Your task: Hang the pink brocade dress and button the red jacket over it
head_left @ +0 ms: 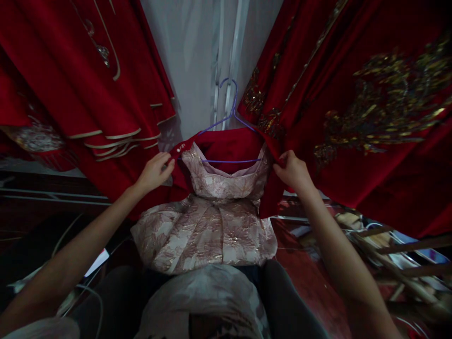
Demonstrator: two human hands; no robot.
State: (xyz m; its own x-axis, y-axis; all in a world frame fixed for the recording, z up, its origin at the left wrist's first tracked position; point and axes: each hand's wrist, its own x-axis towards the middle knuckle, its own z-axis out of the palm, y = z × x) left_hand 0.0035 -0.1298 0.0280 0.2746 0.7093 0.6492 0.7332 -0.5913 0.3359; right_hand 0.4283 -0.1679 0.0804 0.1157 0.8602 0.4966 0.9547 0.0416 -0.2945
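A dress (208,221) with a pale pink brocade bodice and skirt and red velvet shoulders hangs on a purple wire hanger (229,117) in front of me. My left hand (154,172) pinches the red velvet at the dress's left shoulder, fingers closed on the cloth. My right hand (291,170) grips the red velvet at the right shoulder, fingers curled round it. The skirt drapes down toward my lap.
Red garments with gold trim (106,94) hang at the left, and a red gown with gold embroidery (381,117) hangs at the right. A white cover (208,61) hangs behind. Wooden pieces and clutter (388,249) lie low at the right; a cable (88,292) runs low left.
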